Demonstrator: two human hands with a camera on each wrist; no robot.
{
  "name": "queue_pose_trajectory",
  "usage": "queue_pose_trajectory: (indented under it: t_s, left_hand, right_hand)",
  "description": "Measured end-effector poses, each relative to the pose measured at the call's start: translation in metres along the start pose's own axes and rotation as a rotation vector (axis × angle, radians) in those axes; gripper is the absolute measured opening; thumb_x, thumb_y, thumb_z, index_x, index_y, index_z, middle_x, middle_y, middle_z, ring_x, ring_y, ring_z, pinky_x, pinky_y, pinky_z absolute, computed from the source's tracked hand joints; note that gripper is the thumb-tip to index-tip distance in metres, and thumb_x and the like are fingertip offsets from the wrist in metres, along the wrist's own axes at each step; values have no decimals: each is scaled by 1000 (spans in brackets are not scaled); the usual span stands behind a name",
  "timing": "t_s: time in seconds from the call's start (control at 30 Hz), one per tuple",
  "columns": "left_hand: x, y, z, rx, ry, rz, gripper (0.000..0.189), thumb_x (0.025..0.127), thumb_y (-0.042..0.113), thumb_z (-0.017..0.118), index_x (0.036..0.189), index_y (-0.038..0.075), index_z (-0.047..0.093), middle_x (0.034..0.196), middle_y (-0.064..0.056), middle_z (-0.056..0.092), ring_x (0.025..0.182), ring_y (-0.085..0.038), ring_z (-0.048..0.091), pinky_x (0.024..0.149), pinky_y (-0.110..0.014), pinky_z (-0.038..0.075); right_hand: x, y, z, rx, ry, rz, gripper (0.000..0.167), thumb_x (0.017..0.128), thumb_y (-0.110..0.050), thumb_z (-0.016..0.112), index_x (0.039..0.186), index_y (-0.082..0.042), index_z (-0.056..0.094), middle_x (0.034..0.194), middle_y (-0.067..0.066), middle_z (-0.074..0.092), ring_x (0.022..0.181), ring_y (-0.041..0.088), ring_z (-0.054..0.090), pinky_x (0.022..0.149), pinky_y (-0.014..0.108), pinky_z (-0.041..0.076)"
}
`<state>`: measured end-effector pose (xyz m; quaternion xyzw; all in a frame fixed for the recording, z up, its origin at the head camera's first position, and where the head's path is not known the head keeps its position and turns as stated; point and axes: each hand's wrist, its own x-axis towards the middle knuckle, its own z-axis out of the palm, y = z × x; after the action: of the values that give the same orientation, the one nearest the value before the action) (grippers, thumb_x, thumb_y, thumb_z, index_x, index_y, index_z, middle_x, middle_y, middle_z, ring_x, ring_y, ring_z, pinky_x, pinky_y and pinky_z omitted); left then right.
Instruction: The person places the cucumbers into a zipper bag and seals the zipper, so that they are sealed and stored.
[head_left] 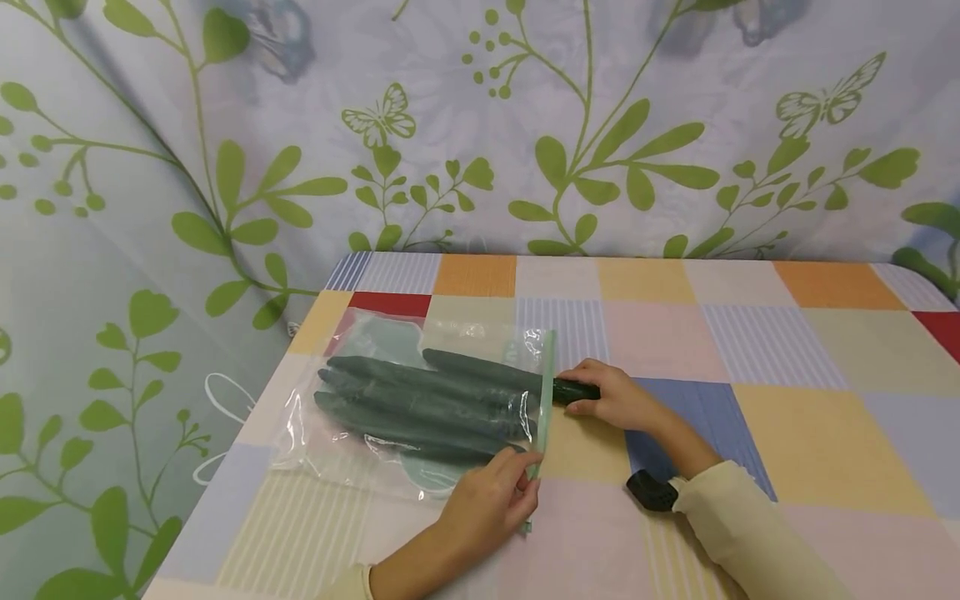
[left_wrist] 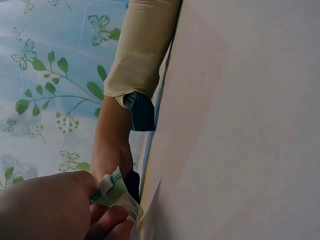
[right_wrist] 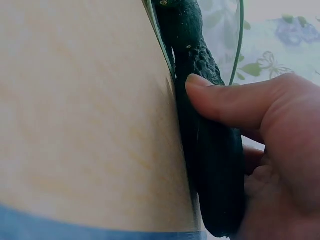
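Note:
A clear zip bag point(head_left: 360, 333) with a pale green zip edge point(head_left: 549, 358) lies on the table, its mouth toward the right. Several dark green cucumbers point(head_left: 405, 408) show through the plastic, side by side. My right hand point(head_left: 617, 398) grips the end of one cucumber point(head_left: 577, 392) that passes through the mouth, most of its length inside. In the right wrist view the thumb presses along this cucumber point(right_wrist: 215, 170). My left hand point(head_left: 487, 500) pinches the near part of the zip edge; the left wrist view shows the green strip point(left_wrist: 114, 190) between thumb and fingers.
A patchwork-patterned cloth point(head_left: 787, 433) covers the table. Behind and to the left hangs a leaf-and-butterfly curtain point(head_left: 450, 125). White cord loops point(head_left: 225, 392) hang by the table's left edge. A black device point(head_left: 651, 492) sits at the right sleeve's cuff.

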<state>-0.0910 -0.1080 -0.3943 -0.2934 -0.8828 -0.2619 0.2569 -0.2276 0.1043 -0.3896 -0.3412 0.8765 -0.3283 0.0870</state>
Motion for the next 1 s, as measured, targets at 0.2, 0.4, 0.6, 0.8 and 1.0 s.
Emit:
queue_pose_trajectory:
  t_s: [0.2, 0.4, 0.6, 0.8, 1.0]
  left_hand:
    - [-1, 1, -2, -45, 13, -9, 30, 69, 5, 68, 99, 6, 61, 69, 6, 49, 54, 2, 50, 50, -2, 35]
    - [-1, 0, -1, -53, 19, -2, 31, 70, 5, 67, 100, 6, 62, 69, 6, 50, 55, 2, 51, 52, -3, 36]
    - [-3, -1, 1, -46, 25, 23, 32, 68, 5, 68, 99, 7, 62, 68, 7, 49, 55, 3, 48, 51, -2, 34]
    - [-4, 0, 1, -39, 24, 29, 32, 68, 5, 68, 99, 7, 62, 68, 7, 50, 55, 3, 48, 51, -3, 35]
    - [-4, 0, 1, -29, 20, 35, 31, 67, 5, 68, 98, 7, 62, 68, 7, 49, 55, 3, 48, 50, -3, 35]
  right_hand:
    - [-1, -4, -4, -117, 0, -36, 43, 79, -19, 69, 117, -1, 59, 99, 10, 60, 90, 25, 55, 75, 39, 45]
    - [-14, -4, -27, -122, -84, 12, 46, 75, -26, 71, 110, 3, 61, 90, 8, 60, 78, 18, 53, 70, 33, 45]
    - [-30, 2, -48, -30, -220, 193, 34, 75, -18, 71, 102, 1, 60, 77, 1, 57, 71, 11, 50, 65, 28, 43]
    - [-29, 6, -47, -28, -199, 173, 18, 76, -10, 69, 90, -3, 62, 73, -1, 56, 67, 9, 47, 62, 25, 41]
    - [-25, 8, -41, -27, -118, 142, 15, 77, -10, 68, 89, -3, 63, 77, 0, 61, 71, 9, 53, 62, 24, 44]
